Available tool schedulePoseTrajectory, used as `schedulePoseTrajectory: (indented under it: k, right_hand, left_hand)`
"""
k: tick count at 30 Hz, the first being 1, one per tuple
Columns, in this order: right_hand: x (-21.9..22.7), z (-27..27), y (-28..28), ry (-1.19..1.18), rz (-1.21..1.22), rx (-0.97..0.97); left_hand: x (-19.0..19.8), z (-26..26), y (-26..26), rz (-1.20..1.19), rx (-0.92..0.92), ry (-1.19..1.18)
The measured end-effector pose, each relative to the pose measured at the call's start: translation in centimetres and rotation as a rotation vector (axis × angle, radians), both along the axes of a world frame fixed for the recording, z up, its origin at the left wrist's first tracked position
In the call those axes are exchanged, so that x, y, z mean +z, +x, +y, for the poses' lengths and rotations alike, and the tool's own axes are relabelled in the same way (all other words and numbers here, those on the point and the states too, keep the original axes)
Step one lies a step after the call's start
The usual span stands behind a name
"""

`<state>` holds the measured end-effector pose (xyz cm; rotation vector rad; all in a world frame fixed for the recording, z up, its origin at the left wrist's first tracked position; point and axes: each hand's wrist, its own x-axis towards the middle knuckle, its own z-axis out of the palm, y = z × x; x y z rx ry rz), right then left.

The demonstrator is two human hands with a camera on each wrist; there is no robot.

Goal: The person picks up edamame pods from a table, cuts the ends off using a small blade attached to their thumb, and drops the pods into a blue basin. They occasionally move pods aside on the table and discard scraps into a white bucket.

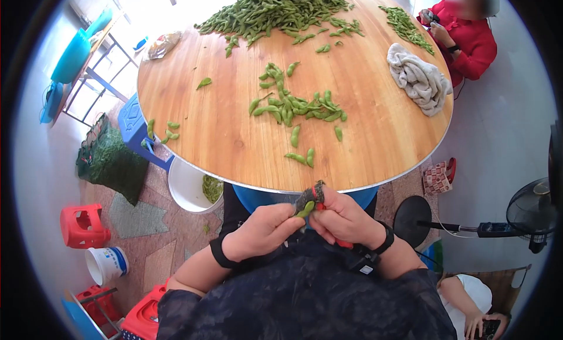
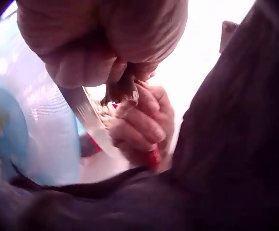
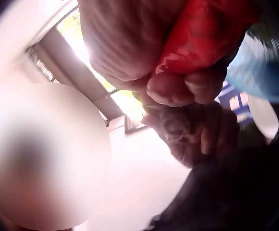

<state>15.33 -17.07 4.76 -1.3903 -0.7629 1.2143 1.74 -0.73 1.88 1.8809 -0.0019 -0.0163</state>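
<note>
Close in front of the person's body, just off the near table edge, both hands meet in the head view. The left hand (image 1: 265,228) pinches a green soybean pod (image 1: 305,209) between thumb and fingers. Against it, the right hand (image 1: 349,220) is curled round a smooth red object (image 3: 202,38) whose kind I cannot tell. A dark covering with a red band (image 1: 318,191) shows at the right thumb. Several loose soybean pods (image 1: 295,136) lie on the round wooden table (image 1: 223,146) ahead of the hands.
A large heap of pods (image 1: 281,11) lies at the table's far side, with a crumpled cloth (image 1: 417,79) at its right. Below the edge stand a white bucket (image 1: 190,187) and a blue stool (image 1: 138,129). A fan (image 1: 531,205) and a seated person in red (image 1: 475,41) are at right.
</note>
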Motion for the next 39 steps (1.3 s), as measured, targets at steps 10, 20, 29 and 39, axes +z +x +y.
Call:
schedulePoseTrajectory:
  k: [10,20,29,39]
  right_hand:
    - [-2.0,0.2,-0.5,0.007,0.358,-0.159]
    - [-1.8,-0.3,-1.0,0.0,0.23,-0.157]
    - [-2.3,-0.7,-2.0,0.028,-0.884,-0.234]
    - [-3.8,-1.2,-1.4,0.03,-1.21,-0.178]
  left_hand:
    - [0.4,-0.1,1.1,-0.019,0.148,0.165]
    - [-0.8,0.1,0.0,0.354,0.038,-0.757]
    - [-1.0,-1.0,-0.2,0.399,0.056,-0.336]
    - [-0.8,-0.2,-0.9,0.115,0.086,0.105]
